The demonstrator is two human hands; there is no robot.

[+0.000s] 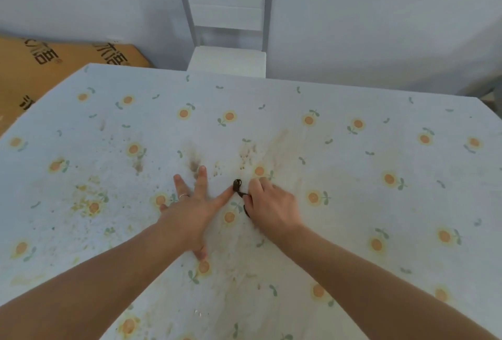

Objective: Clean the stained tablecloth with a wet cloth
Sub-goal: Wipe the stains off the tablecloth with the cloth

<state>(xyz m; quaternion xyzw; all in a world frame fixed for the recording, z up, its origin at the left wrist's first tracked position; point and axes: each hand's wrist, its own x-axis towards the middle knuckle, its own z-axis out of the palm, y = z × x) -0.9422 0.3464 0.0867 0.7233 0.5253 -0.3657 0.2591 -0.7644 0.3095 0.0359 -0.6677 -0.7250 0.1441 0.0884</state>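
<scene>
Obs., head view. The tablecloth point(353, 176), pale with an orange flower print, covers the whole table in front of you and fills the frame from 3 through 6 to 9 o'clock.

Your left hand point(190, 209) lies flat on it just left of centre, palm down, fingers straight and spread, grasping nothing. A ring point(184, 195) sits on one finger. The forefinger points toward 2 o'clock and its tip touches a dark stringy clump point(237, 185).

Your right hand point(271, 204) is at 3 o'clock of the left, close beside it. Its fingers are curled down on the cloth and pinch the near end of that clump. What the clump is, I cannot tell.

Stains:
- brown smear point(194, 161) at 12 o'clock of the left fingertips
- tan streak point(277, 141) at 12 o'clock of the right hand
- yellow speckled patch point(87, 199) at 9 o'clock of the left hand, well apart

Beyond the far table edge, at 12 o'clock, is a white chair point(228, 60) against a pale wall point(380, 27). At 10 o'clock is a cardboard box point(54, 68) with dark print.
</scene>
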